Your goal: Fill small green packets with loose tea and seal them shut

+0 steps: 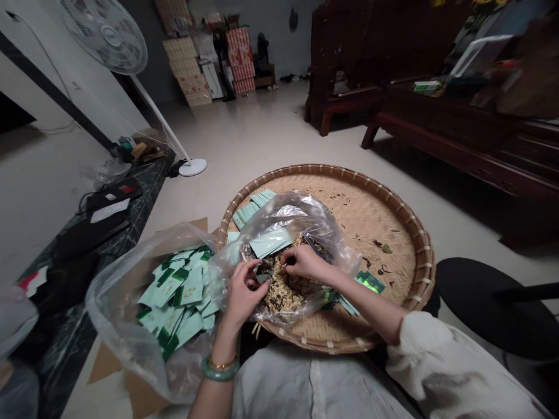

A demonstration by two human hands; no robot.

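A round woven bamboo tray (375,215) sits on the pale tiled floor (244,128), bearing a clear plastic bag (297,212) of loose tea leaves (279,294). Just beside it, a second plastic bag (117,308) holds mint-green sachets (179,297), their small print too tiny to read. Inside the first bag, the left hand (244,289) has a closed grip on a small sachet (263,278). The right hand (308,262) pinches closed above the leaves; whether it has hold of anything, I cannot tell.
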